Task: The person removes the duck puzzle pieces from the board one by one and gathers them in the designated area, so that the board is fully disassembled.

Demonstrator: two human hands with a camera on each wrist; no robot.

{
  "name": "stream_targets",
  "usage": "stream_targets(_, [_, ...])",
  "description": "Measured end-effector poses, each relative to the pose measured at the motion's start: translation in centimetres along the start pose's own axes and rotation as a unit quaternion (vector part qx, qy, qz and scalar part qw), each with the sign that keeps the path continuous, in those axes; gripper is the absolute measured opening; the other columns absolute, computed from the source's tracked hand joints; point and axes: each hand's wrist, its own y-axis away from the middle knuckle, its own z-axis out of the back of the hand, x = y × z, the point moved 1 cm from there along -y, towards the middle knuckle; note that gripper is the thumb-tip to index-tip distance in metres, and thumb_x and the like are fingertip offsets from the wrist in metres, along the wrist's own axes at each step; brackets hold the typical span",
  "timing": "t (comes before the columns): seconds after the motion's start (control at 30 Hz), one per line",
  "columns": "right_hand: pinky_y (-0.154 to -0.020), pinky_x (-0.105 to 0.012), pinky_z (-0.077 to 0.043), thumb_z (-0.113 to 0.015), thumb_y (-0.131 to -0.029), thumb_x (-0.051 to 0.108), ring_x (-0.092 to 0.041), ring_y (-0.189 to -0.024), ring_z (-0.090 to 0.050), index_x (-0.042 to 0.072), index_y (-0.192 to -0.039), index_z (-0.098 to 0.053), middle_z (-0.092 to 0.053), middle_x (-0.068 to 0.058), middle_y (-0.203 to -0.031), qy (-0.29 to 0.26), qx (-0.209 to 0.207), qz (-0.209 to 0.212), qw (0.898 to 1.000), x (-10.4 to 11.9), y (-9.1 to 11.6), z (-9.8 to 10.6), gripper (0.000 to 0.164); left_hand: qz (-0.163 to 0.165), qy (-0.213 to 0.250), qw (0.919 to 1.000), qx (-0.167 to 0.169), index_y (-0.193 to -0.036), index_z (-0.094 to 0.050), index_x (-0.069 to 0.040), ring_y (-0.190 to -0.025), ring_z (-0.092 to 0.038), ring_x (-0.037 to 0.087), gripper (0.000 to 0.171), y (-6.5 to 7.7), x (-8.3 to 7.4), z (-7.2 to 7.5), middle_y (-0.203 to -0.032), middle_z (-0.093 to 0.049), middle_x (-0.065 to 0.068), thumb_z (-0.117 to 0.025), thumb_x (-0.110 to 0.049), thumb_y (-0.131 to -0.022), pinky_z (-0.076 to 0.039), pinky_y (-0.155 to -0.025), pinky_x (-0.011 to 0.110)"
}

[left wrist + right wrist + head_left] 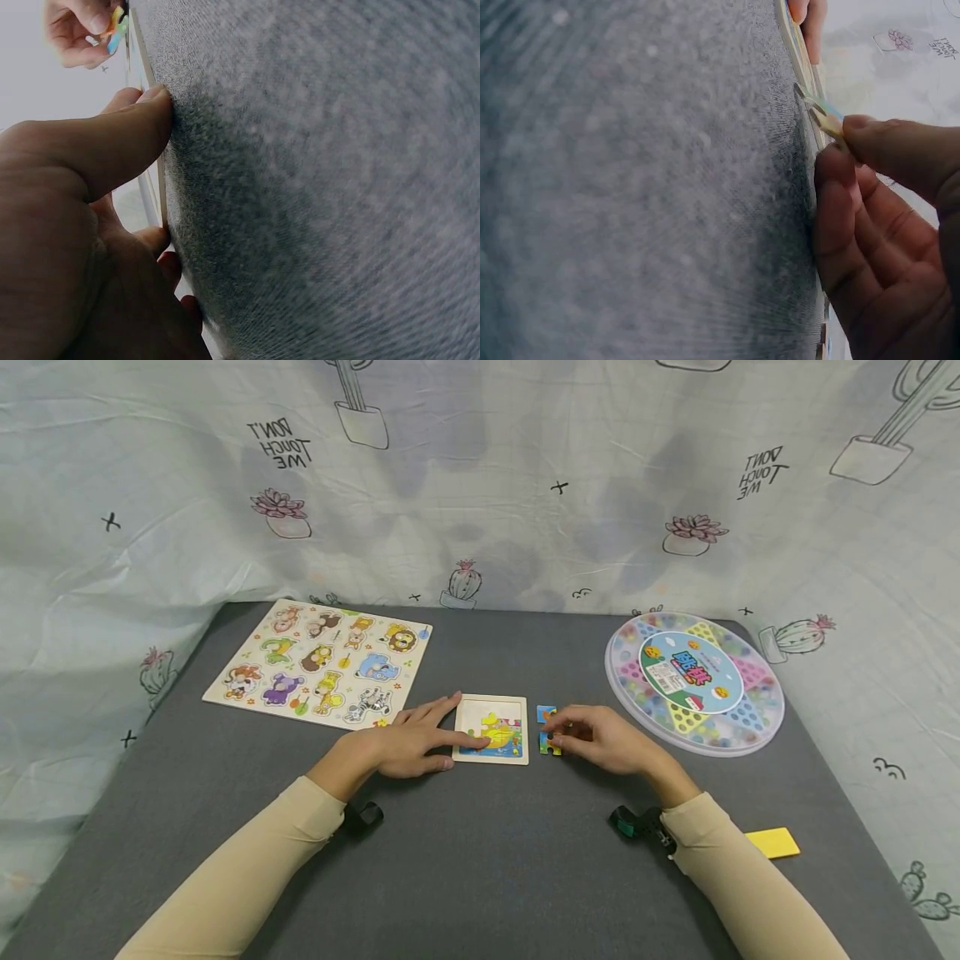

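A small square jigsaw puzzle in a wooden frame [463,703] lies mid-table, with a yellow figure on a partly filled picture. My left hand [408,745] is spread at its left side, one fingertip resting on the picture and another near the upper left corner. In the left wrist view, the thumb [127,142] is beside the frame's edge. Just right of the frame, my right hand [603,739] pinches a puzzle piece [826,124] between thumb and fingers, tilted off the cloth. Another blue puzzle piece [546,713] lies near its fingertips, partly covered.
An animal puzzle board [348,639] lies at the back left. At the back right is a round, clear-lidded box of beads [693,685]. A yellow flat block [774,842] sits beside the right sleeve. A printed white cloth [510,485] hangs behind the grey table [480,877].
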Motion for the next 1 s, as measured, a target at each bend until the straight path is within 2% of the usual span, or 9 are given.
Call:
stream_targets(0.23, [-0.068,-0.028,-0.051,-0.067,-0.1,0.008,-0.011,-0.075,-0.064,0.007,-0.121,-0.072,-0.07,0.0,-0.099,0.044,-0.009,0.003,0.999,0.1,0.0,-0.1,0.021,-0.007,-0.002,1.0,-0.003,-0.148,-0.033,-0.067,-0.159,0.005,0.026,0.049,0.0,0.0,-0.1,-0.173,0.013,-0.003,-0.049,-0.044,-0.108,-0.012,-0.119,0.07])
stream_targets(0.4, [-0.068,-0.027,-0.051,-0.07,-0.098,0.008,-0.008,-0.074,-0.061,0.008,-0.121,-0.072,-0.069,0.001,-0.103,0.07,-0.013,0.005,0.997,0.3,0.1,-0.2,0.023,-0.011,-0.002,0.9999,-0.003,-0.148,-0.033,-0.067,-0.159,0.005,0.026,0.05,0.0,0.1,-0.2,-0.173,0.013,-0.003,-0.05,-0.044,-0.108,-0.012,-0.118,0.07])
stream_targets(0.6, [-0.069,-0.027,-0.053,-0.071,-0.098,0.008,-0.01,-0.074,-0.062,0.007,-0.121,-0.072,-0.067,-0.002,-0.109,0.076,-0.017,0.018,0.997,0.5,0.2,-0.1,0.023,-0.015,0.011,0.9998,0.0,-0.15,-0.033,-0.065,-0.159,0.005,0.029,0.05,0.2,-0.1,0.0,-0.173,0.012,0.0,-0.049,-0.043,-0.108,-0.011,-0.117,0.072])
stream_targets(0.73, [-0.072,-0.028,-0.054,-0.071,-0.098,0.009,-0.011,-0.077,-0.064,0.008,-0.12,-0.073,-0.066,-0.003,-0.112,0.073,-0.014,0.013,0.997,0.6,0.1,-0.1,0.023,-0.022,0.027,0.9994,0.0,-0.153,-0.036,-0.059,-0.159,0.003,0.035,0.05,0.6,-0.9,0.7,-0.174,0.009,0.007,-0.05,-0.041,-0.108,-0.01,-0.115,0.076])
stream_targets(0.87, [-0.072,-0.028,-0.054,-0.071,-0.098,0.01,-0.01,-0.078,-0.063,0.009,-0.121,-0.073,-0.066,-0.002,-0.112,0.078,-0.013,0.013,0.997,0.6,0.0,0.1,0.023,-0.012,0.036,0.9992,-0.006,-0.153,-0.042,-0.052,-0.158,0.0,0.039,0.049,0.9,-1.7,1.1,-0.174,0.005,0.01,-0.053,-0.036,-0.108,-0.01,-0.115,0.076])
stream_targets(1.0, [-0.073,-0.028,-0.055,-0.071,-0.098,0.012,-0.01,-0.079,-0.064,0.009,-0.121,-0.072,-0.066,0.0,-0.112,0.076,-0.014,0.012,0.997,0.8,-0.3,0.1,0.023,0.008,0.039,0.9991,-0.01,-0.152,-0.045,-0.05,-0.158,-0.001,0.039,0.05,0.8,-2.0,1.1,-0.174,0.004,0.01,-0.056,-0.034,-0.106,-0.012,-0.116,0.073])
